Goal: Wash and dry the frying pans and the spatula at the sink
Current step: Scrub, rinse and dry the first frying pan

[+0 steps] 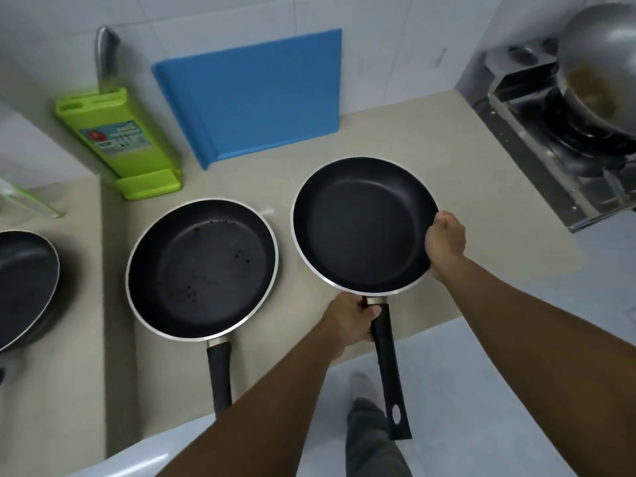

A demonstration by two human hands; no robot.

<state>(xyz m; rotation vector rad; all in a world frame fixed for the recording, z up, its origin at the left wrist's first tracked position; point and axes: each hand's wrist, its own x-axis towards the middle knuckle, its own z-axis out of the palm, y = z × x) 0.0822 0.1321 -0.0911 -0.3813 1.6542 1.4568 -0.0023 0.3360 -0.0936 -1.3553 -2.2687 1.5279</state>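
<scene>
A black non-stick frying pan point(361, 225) is held over the beige counter point(378, 142) on the right. My left hand point(351, 320) grips its black handle close to the pan body. My right hand point(444, 241) holds the pan's right rim, fingers curled over the edge. A second black frying pan point(201, 268), with dark specks on its surface, lies on the counter to the left, handle pointing toward me. A third dark pan point(24, 287) shows partly at the left edge. No spatula is visible.
A blue cutting board point(254, 94) leans on the tiled wall. A green knife block point(117, 142) with a metal-handled knife stands left of it. A gas stove point(557, 146) with a steel wok point(602, 63) is at the far right. A glass container point(24, 201) sits far left.
</scene>
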